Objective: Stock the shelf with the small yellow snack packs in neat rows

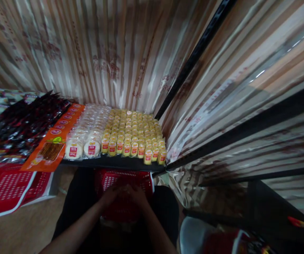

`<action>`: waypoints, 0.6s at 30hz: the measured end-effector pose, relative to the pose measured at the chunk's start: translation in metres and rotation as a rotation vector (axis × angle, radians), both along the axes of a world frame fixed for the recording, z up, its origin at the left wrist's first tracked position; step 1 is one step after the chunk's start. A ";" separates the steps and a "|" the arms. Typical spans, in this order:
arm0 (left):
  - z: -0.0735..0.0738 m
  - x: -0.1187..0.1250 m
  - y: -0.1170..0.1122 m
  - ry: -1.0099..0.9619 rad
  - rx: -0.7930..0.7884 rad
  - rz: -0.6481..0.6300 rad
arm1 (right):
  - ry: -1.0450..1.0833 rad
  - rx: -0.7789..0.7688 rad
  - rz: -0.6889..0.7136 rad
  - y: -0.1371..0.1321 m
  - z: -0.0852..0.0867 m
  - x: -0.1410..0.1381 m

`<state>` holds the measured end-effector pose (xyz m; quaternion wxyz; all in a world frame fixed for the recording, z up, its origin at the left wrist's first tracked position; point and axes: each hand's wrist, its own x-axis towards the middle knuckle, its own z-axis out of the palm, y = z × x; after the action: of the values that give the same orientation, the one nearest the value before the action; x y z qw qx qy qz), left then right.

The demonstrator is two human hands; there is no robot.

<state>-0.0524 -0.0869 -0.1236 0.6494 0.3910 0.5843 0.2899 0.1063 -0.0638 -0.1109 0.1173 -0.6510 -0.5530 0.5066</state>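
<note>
1. head view, hands: left hand (111, 194) and right hand (139, 196) low in the middle, fingertips brought together and touching, forearms coming up from the bottom edge. dim and blurred there; cannot tell how far either is curled, nor whether anything is pinched between them.
2. head view, nearest thing: red basket (107, 180) directly under both hands, between dark-clothed knees, latticed wall showing above the knuckles; just below the front edge of the shelf (120, 163).
3. head view, on the shelf: yellow packs (133, 135) standing in tight rows at the right end; white round packs (88, 141) just beside them to the left; then orange packet (52, 143) lying flat and overhanging the edge; dark packets (22, 123) heaped further left.
4. head view, surroundings: striped sheeting (109, 53) hanging behind and to the right of the shelf; red crates (6, 190) on the floor at the left, well apart from the hands.
</note>
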 end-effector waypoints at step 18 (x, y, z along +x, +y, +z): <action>0.052 -0.002 -0.022 -0.342 -0.062 0.264 | 0.694 0.065 -0.365 -0.009 0.035 -0.018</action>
<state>-0.0549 -0.1085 -0.0714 0.7073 0.2359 0.5203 0.4165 0.0881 -0.0726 -0.0759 0.4062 -0.5246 -0.3712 0.6496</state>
